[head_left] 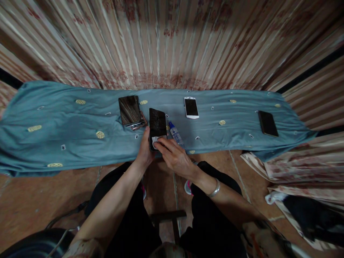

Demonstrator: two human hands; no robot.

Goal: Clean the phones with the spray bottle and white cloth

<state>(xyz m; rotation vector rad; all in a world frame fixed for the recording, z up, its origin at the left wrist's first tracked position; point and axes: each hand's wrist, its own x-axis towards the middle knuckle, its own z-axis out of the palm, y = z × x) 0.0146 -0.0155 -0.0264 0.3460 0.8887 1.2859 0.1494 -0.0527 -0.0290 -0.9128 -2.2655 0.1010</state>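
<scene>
A black phone [158, 122] with marks on its dark screen is held over the near edge of the table. My left hand [145, 150] grips it along its lower left side, the thumb on the edge. In the fingers of my right hand [174, 157] is a small white wipe [154, 142], pressed on the lower part of the screen. Beside the phone, to its right, lies a clear bottle with a blue cap [176, 134]; my right hand partly overlaps its near end. A stack of dark phones [129, 110] sits left of the held one.
A blue cloth with yellow prints [75, 125] covers the long narrow table. A white phone [191, 107] lies right of centre, and a dark phone [268, 123] rests near the right end. Pleated curtains [161, 43] hang behind. Below, a stool-like frame [172, 215] stands between my legs.
</scene>
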